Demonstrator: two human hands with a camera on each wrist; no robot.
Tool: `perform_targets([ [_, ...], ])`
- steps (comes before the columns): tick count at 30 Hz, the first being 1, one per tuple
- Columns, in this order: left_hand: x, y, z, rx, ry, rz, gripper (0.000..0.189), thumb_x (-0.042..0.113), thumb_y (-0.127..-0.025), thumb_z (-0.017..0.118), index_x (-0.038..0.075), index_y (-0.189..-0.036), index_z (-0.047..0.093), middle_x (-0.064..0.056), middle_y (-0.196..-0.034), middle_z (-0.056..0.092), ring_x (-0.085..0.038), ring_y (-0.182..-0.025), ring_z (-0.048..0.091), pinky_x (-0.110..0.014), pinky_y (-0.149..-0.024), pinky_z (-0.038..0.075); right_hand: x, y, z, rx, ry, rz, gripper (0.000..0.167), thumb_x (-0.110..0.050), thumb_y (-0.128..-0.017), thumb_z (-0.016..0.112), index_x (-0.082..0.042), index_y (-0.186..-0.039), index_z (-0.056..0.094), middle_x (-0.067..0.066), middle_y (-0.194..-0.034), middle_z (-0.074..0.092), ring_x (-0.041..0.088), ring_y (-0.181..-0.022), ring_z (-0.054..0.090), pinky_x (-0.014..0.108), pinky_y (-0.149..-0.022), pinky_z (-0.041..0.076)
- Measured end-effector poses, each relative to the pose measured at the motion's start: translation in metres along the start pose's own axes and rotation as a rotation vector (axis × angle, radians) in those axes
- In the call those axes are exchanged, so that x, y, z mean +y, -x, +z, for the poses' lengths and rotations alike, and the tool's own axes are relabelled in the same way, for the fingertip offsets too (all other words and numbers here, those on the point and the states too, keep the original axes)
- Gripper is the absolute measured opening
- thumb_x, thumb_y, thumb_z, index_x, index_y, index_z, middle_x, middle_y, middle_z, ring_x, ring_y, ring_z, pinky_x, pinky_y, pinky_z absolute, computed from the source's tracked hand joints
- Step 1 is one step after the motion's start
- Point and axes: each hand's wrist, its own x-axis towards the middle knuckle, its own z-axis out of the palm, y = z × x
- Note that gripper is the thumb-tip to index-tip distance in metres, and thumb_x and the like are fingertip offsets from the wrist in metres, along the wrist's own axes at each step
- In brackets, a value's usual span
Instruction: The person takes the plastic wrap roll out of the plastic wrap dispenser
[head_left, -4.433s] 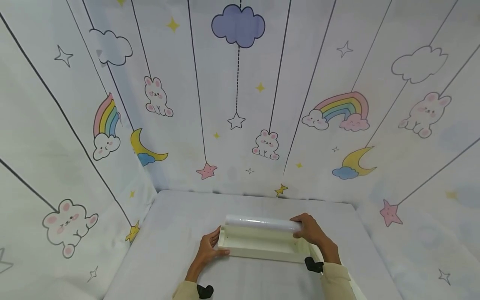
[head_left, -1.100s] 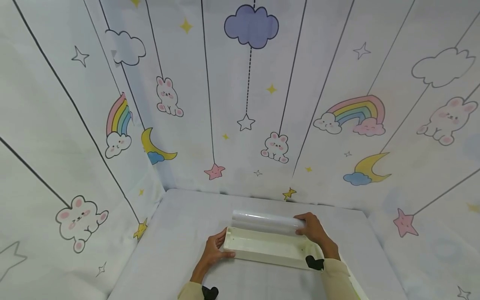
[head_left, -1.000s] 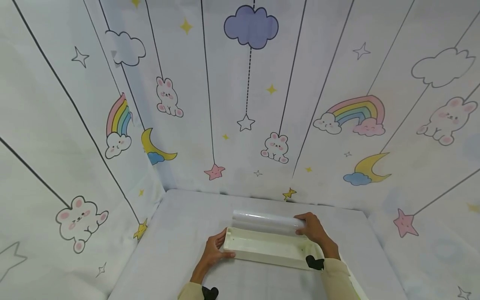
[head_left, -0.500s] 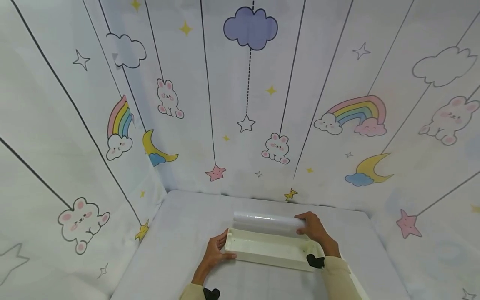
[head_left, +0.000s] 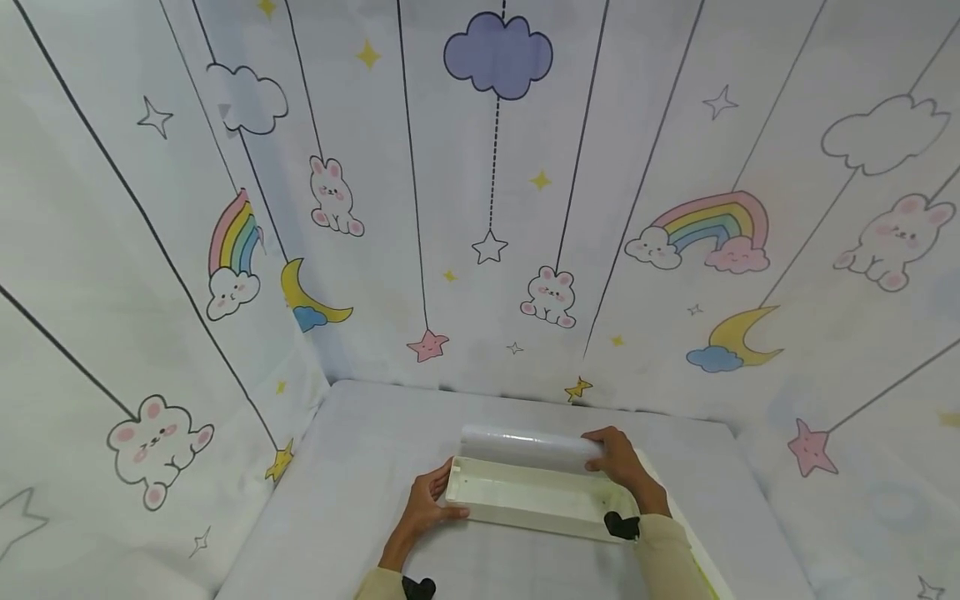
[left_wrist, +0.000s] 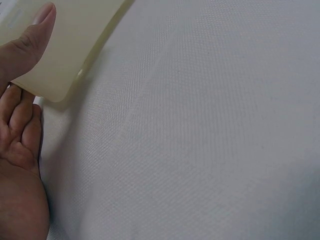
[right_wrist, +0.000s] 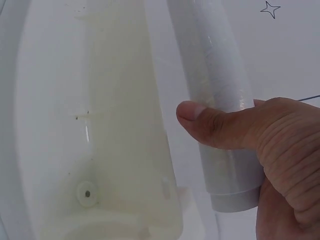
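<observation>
A cream, open-topped plastic film dispenser box (head_left: pixel 525 492) lies lengthwise in front of me. My left hand (head_left: pixel 429 504) grips its left end, thumb on the front wall and fingers behind the end. In the left wrist view the thumb (left_wrist: pixel 32 42) lies along the box's pale wall (left_wrist: pixel 65 65). Just behind the box's far edge is a shiny roll of cling film (head_left: pixel 525 446). My right hand (head_left: pixel 618 462) holds the roll near its right end. In the right wrist view its thumb (right_wrist: pixel 215 125) lies across the film, above the bare core end (right_wrist: pixel 235 200).
A white cloth covers the table (head_left: pixel 375 425). Past my right forearm runs a long pale strip (head_left: pixel 686 525) with a yellow-green edge, partly hidden by the sleeve. White printed fabric walls (head_left: pixel 487 317) enclose the back and both sides.
Since the earliest frame, the roll has shifted from overlapping the box's far edge to just behind it. Over the last half second, the roll and right hand shift slightly left; both grips stay the same.
</observation>
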Motion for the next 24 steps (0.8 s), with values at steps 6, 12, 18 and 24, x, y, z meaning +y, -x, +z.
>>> perform_targets([
  [6,-0.0004,-0.0008,-0.0006,-0.005,0.002,-0.008,0.108,0.008,-0.076,0.100,-0.012,-0.162,0.039,-0.029,-0.164,0.048,-0.051,-0.153,0.048,-0.019,-0.123,0.045,-0.0010,-0.0038,0.0002,-0.007,0.013,0.001,0.050,0.008,-0.072,0.095,0.008,-0.120,0.080,0.027,-0.124,0.077,0.046,-0.117,0.070,0.066,-0.105,0.057],
  [12,0.0002,-0.0002,-0.0017,-0.002,0.001,-0.007,0.108,0.007,-0.076,0.100,-0.012,-0.162,0.039,-0.029,-0.163,0.049,-0.050,-0.152,0.048,-0.028,-0.126,0.046,-0.0018,-0.0062,-0.0003,-0.006,0.001,-0.004,0.050,0.010,-0.072,0.094,0.008,-0.119,0.080,0.027,-0.124,0.077,0.045,-0.116,0.070,0.066,-0.104,0.057],
  [18,0.0000,-0.0002,-0.0022,-0.007,0.002,0.013,0.107,0.007,-0.076,0.100,-0.014,-0.161,0.038,-0.032,-0.162,0.049,-0.052,-0.151,0.049,-0.043,-0.126,0.046,-0.0064,-0.0053,-0.0009,-0.002,0.009,0.005,0.050,0.010,-0.072,0.094,0.010,-0.121,0.079,0.028,-0.124,0.076,0.046,-0.117,0.069,0.066,-0.104,0.057],
  [24,-0.0019,0.0011,-0.0021,-0.013,-0.012,0.076,0.106,0.011,-0.077,0.100,-0.016,-0.160,0.039,-0.035,-0.159,0.050,-0.048,-0.148,0.055,-0.023,-0.121,0.050,-0.0064,-0.0048,0.0007,-0.009,-0.004,0.022,0.051,0.012,-0.073,0.093,0.011,-0.122,0.078,0.030,-0.126,0.074,0.050,-0.120,0.067,0.067,-0.107,0.056],
])
